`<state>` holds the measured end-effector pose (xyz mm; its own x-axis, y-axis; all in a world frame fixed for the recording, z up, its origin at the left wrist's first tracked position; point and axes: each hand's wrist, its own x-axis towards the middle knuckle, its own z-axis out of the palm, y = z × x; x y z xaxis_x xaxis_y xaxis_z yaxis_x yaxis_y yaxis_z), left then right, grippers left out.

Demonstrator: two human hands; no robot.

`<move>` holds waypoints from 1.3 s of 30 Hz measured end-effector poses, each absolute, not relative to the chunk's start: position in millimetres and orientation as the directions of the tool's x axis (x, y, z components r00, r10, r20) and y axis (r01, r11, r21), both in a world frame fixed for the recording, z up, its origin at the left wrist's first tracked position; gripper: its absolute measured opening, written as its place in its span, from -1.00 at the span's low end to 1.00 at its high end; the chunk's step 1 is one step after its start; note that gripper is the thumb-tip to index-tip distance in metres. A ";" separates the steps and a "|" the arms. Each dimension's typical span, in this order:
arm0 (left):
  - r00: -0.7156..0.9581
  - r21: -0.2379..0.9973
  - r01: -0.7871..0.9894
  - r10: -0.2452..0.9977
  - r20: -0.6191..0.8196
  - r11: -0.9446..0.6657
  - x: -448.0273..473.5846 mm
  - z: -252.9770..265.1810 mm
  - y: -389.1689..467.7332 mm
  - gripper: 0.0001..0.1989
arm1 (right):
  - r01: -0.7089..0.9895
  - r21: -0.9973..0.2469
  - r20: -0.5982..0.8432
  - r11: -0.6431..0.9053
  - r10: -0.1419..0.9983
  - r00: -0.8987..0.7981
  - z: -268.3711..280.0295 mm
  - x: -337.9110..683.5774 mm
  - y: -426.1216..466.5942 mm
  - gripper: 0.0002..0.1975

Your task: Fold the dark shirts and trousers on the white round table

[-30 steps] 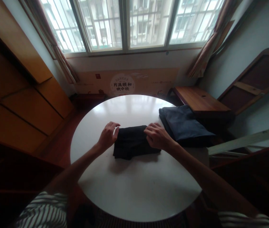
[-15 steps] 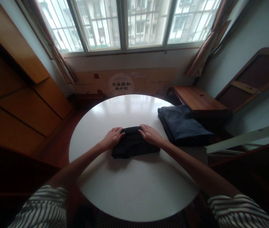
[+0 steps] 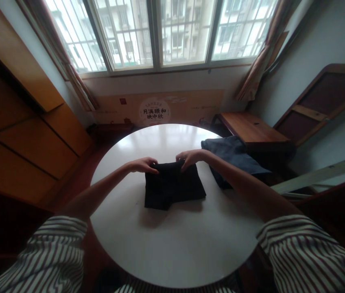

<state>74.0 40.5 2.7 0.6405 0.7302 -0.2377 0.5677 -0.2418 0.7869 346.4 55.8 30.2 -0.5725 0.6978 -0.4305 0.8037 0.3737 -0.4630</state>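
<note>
The far edge of the folded black cloth (image 3: 172,189) is now gripped by both hands, where half a second ago the hands were laid flatter over its two far corners. The wrists have been raised and the thumbs brought to the near side of that edge, so the cloth seems to be handled by its edge rather than pressed down, and its far side appears to be lifted slightly; whether it is fully clear of the desk (image 3: 172,252) cannot be told.

By the left hand (image 3: 143,165), the far left corner of the cloth is pinched, the fingers (image 3: 151,160) being set beyond the edge and the thumb in front, with only a narrow gap left between them. By the right hand (image 3: 190,158), the same edge is held a little in from its far right corner, again with the fingers closed narrowly on the fabric.

The black cloth is placed around the middle of the desk, well apart from the near edge. Toward the desk's far right edge, a folded dark blue cloth (image 3: 229,148) is left untouched by either hand and is partly hidden by the right forearm (image 3: 236,173).
</note>
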 end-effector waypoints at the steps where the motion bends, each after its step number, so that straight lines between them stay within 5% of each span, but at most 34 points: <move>1: 0.658 0.769 0.552 0.735 -0.166 -0.321 74.0 12.1 37.5 -0.65 | 0.790 -0.473 -0.384 0.389 0.716 -0.583 36.9 349.2 51.4 -0.57; 5: 0.622 0.414 0.593 0.719 0.309 -0.691 75.4 56.1 24.2 -0.72 | 0.744 -0.344 0.069 0.573 0.806 -0.588 68.7 360.9 27.2 -0.52; 9: 0.608 0.021 0.638 0.520 0.601 -0.770 80.8 64.0 8.8 -0.69 | 0.736 -0.049 0.473 0.675 0.665 -0.578 74.1 363.4 1.5 -0.58; 12: 0.670 -0.166 0.616 0.402 0.624 -0.770 83.5 28.2 -16.6 -0.69 | 0.716 0.099 0.512 0.691 0.582 -0.632 41.3 364.6 -24.0 -0.55; 17: 0.835 -0.298 0.461 0.295 0.464 -0.836 76.5 -45.1 -96.5 -0.65 | 0.577 0.212 0.305 0.788 0.508 -0.806 -34.6 375.4 -98.1 -0.56; 20: 0.836 -0.203 0.464 0.350 0.423 -0.862 70.5 -53.4 -131.3 -0.69 | 0.617 0.090 0.263 0.782 0.579 -0.772 -47.0 384.3 -137.7 -0.51; 24: 0.717 0.157 0.518 0.527 0.457 -0.841 71.3 -36.0 -121.1 -0.78 | 0.620 -0.108 0.286 0.777 0.622 -0.729 -30.8 384.3 -141.1 -0.57; 30: 0.255 0.462 0.807 0.922 0.290 -0.368 72.9 -34.6 -52.3 -0.65 | 0.845 -0.365 0.397 0.392 0.886 -0.239 -25.1 367.2 -78.0 -0.70; 34: 0.186 0.578 0.785 0.975 0.124 -0.223 66.2 -45.7 -34.0 -0.58 | 0.822 -0.499 0.253 0.276 0.953 -0.167 -34.3 369.1 -51.6 -0.49; 39: 0.211 0.738 0.620 0.963 0.169 -0.265 63.0 -53.7 -34.5 -0.62 | 0.684 -0.660 0.294 0.312 0.944 -0.147 -42.4 377.5 -47.4 -0.58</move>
<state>63.0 -34.5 -53.7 0.2107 0.9628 0.1690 0.6205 -0.2653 0.7380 377.5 -47.4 -42.4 -0.1467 0.9444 0.2943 0.6837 0.3118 -0.6598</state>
